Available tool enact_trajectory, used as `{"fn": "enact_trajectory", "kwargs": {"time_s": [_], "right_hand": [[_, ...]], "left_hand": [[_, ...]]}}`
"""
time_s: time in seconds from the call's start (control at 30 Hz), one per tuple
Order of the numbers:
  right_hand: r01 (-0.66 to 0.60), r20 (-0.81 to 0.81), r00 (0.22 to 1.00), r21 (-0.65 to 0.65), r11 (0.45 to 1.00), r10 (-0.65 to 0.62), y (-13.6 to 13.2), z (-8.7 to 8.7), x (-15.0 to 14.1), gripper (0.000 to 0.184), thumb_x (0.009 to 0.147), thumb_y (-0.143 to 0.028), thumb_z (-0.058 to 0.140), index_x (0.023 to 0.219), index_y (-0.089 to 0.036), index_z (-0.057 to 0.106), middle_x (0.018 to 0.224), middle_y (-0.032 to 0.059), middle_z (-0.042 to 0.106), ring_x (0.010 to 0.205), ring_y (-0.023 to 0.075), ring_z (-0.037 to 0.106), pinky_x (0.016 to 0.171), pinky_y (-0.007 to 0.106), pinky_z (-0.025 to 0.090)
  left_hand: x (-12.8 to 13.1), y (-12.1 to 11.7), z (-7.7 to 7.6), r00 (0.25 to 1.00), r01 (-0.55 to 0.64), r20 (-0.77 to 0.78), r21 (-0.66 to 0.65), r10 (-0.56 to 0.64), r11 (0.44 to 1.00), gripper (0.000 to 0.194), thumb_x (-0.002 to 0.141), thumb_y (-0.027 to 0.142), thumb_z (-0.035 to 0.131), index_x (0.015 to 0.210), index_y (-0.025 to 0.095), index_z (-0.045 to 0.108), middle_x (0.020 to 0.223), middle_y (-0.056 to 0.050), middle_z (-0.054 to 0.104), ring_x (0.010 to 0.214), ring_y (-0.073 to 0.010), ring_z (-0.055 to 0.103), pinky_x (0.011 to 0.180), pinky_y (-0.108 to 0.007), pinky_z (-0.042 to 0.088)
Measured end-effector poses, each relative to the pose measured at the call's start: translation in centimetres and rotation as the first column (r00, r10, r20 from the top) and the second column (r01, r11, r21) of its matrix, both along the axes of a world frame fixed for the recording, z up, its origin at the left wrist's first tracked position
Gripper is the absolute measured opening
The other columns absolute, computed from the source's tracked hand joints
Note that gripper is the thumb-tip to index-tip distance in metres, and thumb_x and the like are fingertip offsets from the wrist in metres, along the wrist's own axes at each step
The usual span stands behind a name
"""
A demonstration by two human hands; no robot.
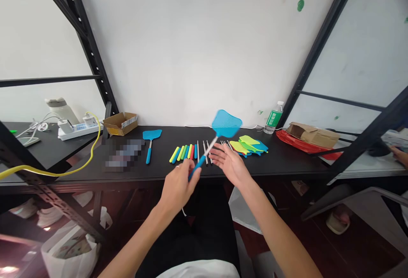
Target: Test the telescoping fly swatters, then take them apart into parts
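Head view | left hand [177,188] gripping blue flyswatter [225,124] | right hand [230,164] open | black workbench [287,165]

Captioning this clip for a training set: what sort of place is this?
Probably a small assembly workspace: a black bench laid with bright foam handle sleeves and yellow-green plastic swatter heads, framed by black slotted steel shelving uprights.

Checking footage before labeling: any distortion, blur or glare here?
Head view: wide-angle distortion tilts the black shelf uprights inward; a pixelated patch hides something on the desk; glare at lower left; blue fly swatter looks sharp.
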State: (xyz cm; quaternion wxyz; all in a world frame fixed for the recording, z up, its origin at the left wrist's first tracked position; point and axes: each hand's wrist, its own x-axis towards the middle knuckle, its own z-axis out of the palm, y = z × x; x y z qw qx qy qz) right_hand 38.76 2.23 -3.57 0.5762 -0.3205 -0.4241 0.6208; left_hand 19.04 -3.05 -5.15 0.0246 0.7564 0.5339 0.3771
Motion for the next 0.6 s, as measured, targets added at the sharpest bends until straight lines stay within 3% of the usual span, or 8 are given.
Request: {"fn": "enact_trajectory", "kwargs": {"time_s": [0.07, 0.13, 0.2, 0.27, 0.4, 0.6], "right_hand": [[-0.044, -0.191, 0.981, -0.097, 0.994, 0.025, -1.1, 0.8, -1.2, 0.026, 0.091, -0.043, 0.062, 0.102, -0.020, 0.066, 0.084, 0.0042, 0.068, 0.075, 0.0172, 0.066, 0.072, 0.031, 0.052], [-0.022, -0.300, 0.953, -0.161, 0.987, -0.028, -1.7, 1.2, -1.5, 0.014, 0.091, -0.034, 0.064, 0.089, -0.021, 0.062, 0.059, -0.0054, 0.050, 0.051, 0.0108, 0.051, 0.059, 0.025, 0.048], [0.037, -0.351, 0.931, -0.186, 0.982, -0.101, -1.8, 1.3, -0.9, 0.018, 0.092, -0.029, 0.063, 0.079, -0.021, 0.055, 0.048, -0.0113, 0.027, 0.039, 0.0076, 0.029, 0.047, 0.021, 0.037], [0.107, -0.373, 0.912, -0.186, 0.977, -0.171, -1.6, 1.4, 0.2, 0.025, 0.094, -0.030, 0.061, 0.074, -0.021, 0.050, 0.047, -0.0126, 0.016, 0.038, 0.0071, 0.016, 0.041, 0.020, 0.029], [0.191, -0.413, 0.874, -0.191, 0.963, -0.255, -1.3, 2.0, 2.2, 0.028, 0.098, -0.035, 0.057, 0.074, -0.021, 0.049, 0.046, -0.0129, 0.011, 0.037, 0.0072, 0.010, 0.037, 0.019, 0.022], [0.131, -0.511, 0.826, -0.238, 0.962, -0.239, -1.9, 2.6, 1.9, 0.029, 0.101, -0.033, 0.051, 0.075, -0.020, 0.050, 0.045, -0.0129, 0.012, 0.036, 0.0069, 0.010, 0.035, 0.018, 0.021]], "left_hand": [[1.0, -0.7, -0.5, 0.994, 0.045, -0.100, 0.039, -0.040, 0.998, 0.021, 0.100, 0.043, 0.042, 0.095, 0.023, 0.050, 0.070, 0.001, 0.060, 0.062, -0.0188, 0.059, 0.058, -0.027, 0.034], [1.7, -1.2, -1.0, 0.983, 0.081, -0.171, 0.057, -0.070, 0.995, 0.021, 0.100, 0.042, 0.043, 0.097, 0.023, 0.051, 0.067, 0.001, 0.060, 0.058, -0.0184, 0.058, 0.056, -0.028, 0.031], [2.0, -1.5, -1.2, 0.973, 0.105, -0.212, 0.079, -0.086, 0.991, 0.023, 0.099, 0.045, 0.045, 0.094, 0.023, 0.053, 0.065, 0.002, 0.060, 0.056, -0.0171, 0.055, 0.056, -0.028, 0.031], [2.1, -1.6, -1.2, 0.968, 0.120, -0.235, 0.115, -0.090, 0.986, 0.028, 0.097, 0.047, 0.049, 0.085, 0.023, 0.054, 0.063, 0.001, 0.060, 0.055, -0.0158, 0.052, 0.057, -0.029, 0.032], [2.0, -1.8, -0.9, 0.958, 0.150, -0.272, 0.204, -0.092, 0.967, 0.035, 0.098, 0.046, 0.050, 0.073, 0.022, 0.054, 0.063, 0.000, 0.060, 0.056, -0.0150, 0.050, 0.059, -0.031, 0.032], [1.8, -2.0, 0.2, 0.951, 0.179, -0.294, 0.260, -0.099, 0.949, 0.033, 0.095, 0.051, 0.055, 0.081, 0.021, 0.059, 0.069, 0.000, 0.061, 0.060, -0.0154, 0.052, 0.061, -0.031, 0.035]]}}
